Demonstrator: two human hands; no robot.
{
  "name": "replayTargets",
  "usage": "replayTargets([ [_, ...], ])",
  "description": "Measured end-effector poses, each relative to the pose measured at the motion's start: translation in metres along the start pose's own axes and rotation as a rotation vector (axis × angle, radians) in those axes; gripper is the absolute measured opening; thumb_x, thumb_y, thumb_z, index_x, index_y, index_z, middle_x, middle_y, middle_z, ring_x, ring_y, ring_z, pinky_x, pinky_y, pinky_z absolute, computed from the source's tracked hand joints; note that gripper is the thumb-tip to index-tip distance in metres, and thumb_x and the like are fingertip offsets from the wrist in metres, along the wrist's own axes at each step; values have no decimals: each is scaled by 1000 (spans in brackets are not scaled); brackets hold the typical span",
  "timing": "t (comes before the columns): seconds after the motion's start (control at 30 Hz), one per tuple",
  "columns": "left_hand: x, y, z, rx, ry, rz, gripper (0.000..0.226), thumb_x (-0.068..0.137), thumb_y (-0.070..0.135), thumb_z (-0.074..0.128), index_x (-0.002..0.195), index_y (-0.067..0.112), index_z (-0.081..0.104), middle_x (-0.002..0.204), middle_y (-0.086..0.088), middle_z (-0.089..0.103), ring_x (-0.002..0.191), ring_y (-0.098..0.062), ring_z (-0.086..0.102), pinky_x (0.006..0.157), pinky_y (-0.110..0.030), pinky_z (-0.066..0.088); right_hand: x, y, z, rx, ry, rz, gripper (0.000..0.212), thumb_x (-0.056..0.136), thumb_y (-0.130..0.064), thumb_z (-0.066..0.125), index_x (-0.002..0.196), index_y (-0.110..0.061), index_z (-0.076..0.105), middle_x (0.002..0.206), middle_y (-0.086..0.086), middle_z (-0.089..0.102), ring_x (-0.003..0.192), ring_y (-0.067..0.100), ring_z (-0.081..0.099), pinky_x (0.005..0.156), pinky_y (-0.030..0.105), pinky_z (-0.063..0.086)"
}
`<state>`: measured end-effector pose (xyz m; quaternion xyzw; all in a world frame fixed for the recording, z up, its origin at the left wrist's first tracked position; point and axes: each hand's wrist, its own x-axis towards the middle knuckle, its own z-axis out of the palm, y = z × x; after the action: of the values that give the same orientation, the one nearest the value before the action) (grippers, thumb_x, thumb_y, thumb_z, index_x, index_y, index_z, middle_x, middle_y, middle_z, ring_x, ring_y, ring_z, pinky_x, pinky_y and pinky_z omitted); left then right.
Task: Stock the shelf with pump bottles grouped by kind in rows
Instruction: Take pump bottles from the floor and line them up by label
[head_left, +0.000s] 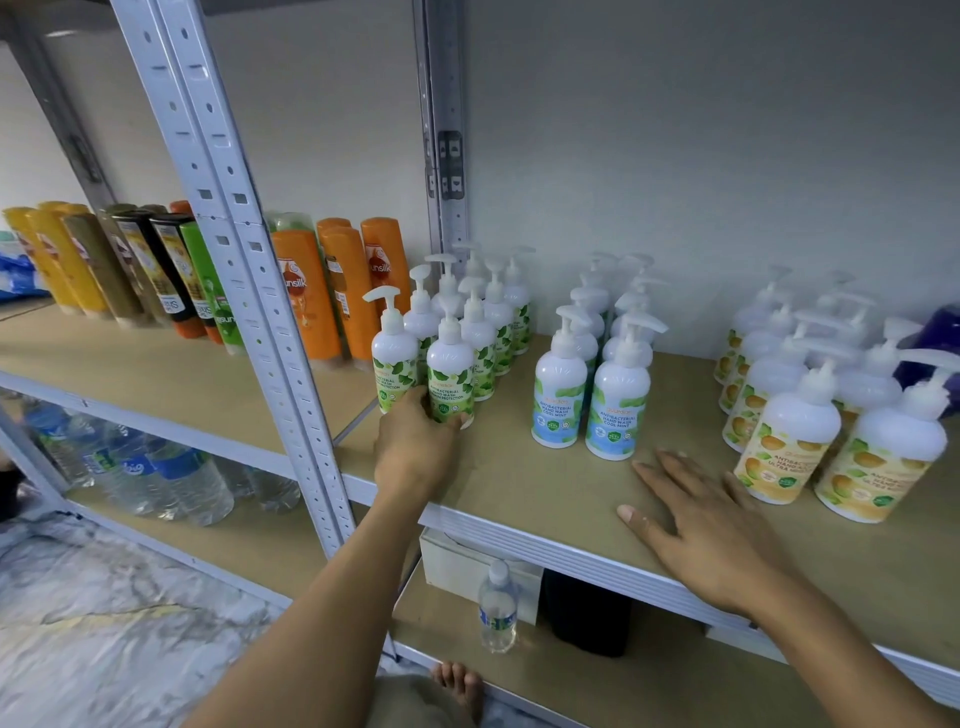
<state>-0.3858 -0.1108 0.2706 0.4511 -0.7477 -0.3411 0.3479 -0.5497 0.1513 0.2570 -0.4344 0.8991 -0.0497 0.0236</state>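
Gripping the front green bottle (451, 376) low on its body, the left grip (415, 452) had fingers curled round the base, thumb side hidden. The bottle stood upright on the shelf (519, 488), at the front of the green rows, just beside its front neighbour (393, 353). The right grip (711, 525) lay flat on the shelf board, fingers straight, holding nothing, between the mint rows (561, 395) and the orange rows (789, 441). All three kinds were already in separate double rows, well apart.

Handling, judged: the bottle looked full, so moderate weight. It had a stiff plastic wall and a glossy label, likely slick. Tall, narrow and top-heavy with the pump, it would tip easily if pushed from the base alone. A better hold would be mid-body, wrapped round the label, not the pump neck, which could twist or pull up. The neighbours stood close, so a knock could topple the row behind. Sliding along the board looked safer than lifting.

Shampoo (301, 291) stood on the next bay, left.
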Motion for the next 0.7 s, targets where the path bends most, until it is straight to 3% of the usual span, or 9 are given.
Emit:
replayTargets([
  [0.13,0,0,0,-10,14,-7,39,79,40,75,115,30,64,108,8,71,101,-20,65,88,-45,55,0,0,-1,6,5,-10,109,65,-87,-19,159,-39,10,168,-11,-2,153,6,-8,125,41,-2],
  [0.23,0,-1,0,-9,11,-1,41,80,40,75,117,30,65,110,9,71,101,-19,65,88,-45,56,-1,-1,-1,7,4,-14,113,62,-89,-23,159,-39,10,168,-12,-1,153,6,-7,125,42,-1],
  [0.33,-1,-2,0,0,12,19,40,81,40,74,118,30,64,111,9,71,101,-19,65,88,-45,56,-2,-2,-3,18,-6,-10,101,72,-83,-10,159,-38,11,168,-11,-1,153,6,-7,125,41,-2],
  [0.47,-9,-2,-1,111,-6,48,47,83,51,64,124,28,57,119,5,66,105,-24,63,87,-47,55,-5,-1,-5,36,-4,-22,100,72,-84,-6,159,-38,15,168,-11,3,154,7,-3,125,41,-1],
  [0.53,-19,-5,-2,222,-10,77,49,87,50,62,126,22,54,124,-1,60,110,-29,59,94,-48,50,-8,0,-5,54,5,-23,101,72,-85,-4,158,-37,20,167,-11,8,153,7,0,125,40,1],
  [0.6,-36,-10,-2,328,-37,109,52,89,50,61,129,17,52,130,-6,55,119,-31,53,104,-46,41,-12,3,-6,59,9,-21,89,82,-82,8,157,-37,23,167,-10,11,153,8,3,125,38,3],
  [0.7,-63,-17,-3,529,-131,267,54,93,60,47,129,21,56,139,-3,51,135,-29,40,113,-47,27,-23,9,-10,17,-1,-39,74,93,-74,19,157,-36,22,167,-7,13,154,11,7,125,39,8],
])
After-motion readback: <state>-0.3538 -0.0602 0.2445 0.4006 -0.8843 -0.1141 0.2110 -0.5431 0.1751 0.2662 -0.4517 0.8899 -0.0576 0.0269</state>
